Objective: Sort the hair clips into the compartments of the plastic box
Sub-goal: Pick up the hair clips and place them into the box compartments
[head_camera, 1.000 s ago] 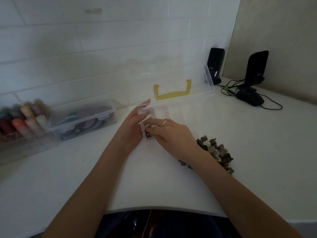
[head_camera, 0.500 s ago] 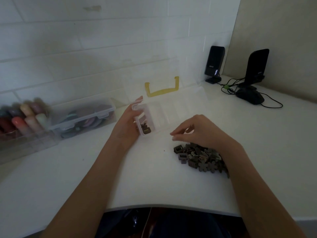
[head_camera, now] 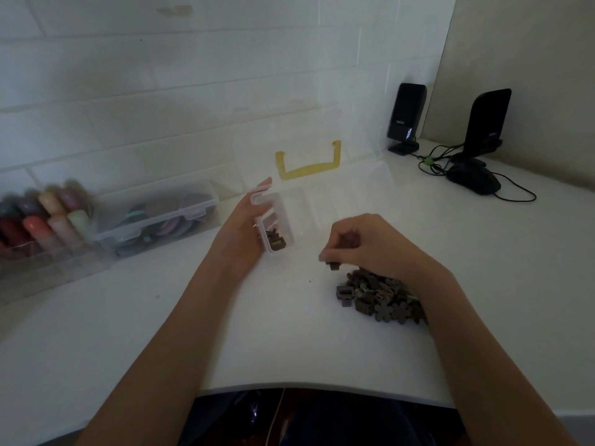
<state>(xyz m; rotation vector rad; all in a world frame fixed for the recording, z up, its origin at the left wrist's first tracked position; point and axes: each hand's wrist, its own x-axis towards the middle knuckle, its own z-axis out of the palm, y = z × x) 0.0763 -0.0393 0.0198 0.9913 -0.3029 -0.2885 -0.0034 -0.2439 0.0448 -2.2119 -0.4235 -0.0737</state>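
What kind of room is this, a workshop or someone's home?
Probably a home desk or craft corner: a white table against a tiled wall, two black speakers with a mouse, and clear storage boxes.

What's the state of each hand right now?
Left hand: open, straight fingers resting against the left end of the plastic box.
Right hand: closed, pinching a dark hair clip above the pile.

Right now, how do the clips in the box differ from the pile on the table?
The box clips are few; the pile holds many. The box clips sit inside the nearest compartment; the pile lies loose on the table by the right hand. Both look dark brown.
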